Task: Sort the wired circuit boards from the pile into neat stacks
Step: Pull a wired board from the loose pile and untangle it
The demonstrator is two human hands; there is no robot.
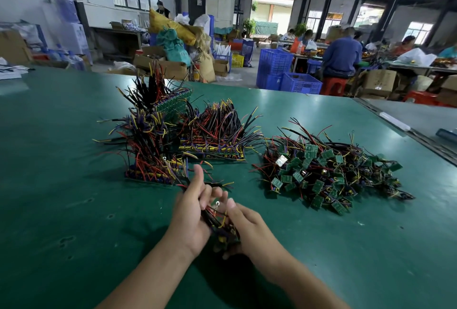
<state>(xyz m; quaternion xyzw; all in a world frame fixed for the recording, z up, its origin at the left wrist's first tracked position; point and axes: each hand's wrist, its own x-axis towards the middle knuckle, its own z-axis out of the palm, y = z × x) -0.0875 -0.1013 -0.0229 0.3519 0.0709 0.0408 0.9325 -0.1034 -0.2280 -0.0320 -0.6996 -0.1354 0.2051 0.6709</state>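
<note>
Between the left hand (190, 217) and right hand (249, 229), a wired-board bundle (223, 233)

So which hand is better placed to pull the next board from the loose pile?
Probably right: the right hand sits nearer the loose pile, while the left hand grips the bundle by its wires, nearer the stacks.

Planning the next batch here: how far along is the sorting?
Done: neat stacks of boards stand left and centre. In hand: the left hand and right hand grip a small bundle. Left: a large loose pile on the right, perhaps half the job.
</note>
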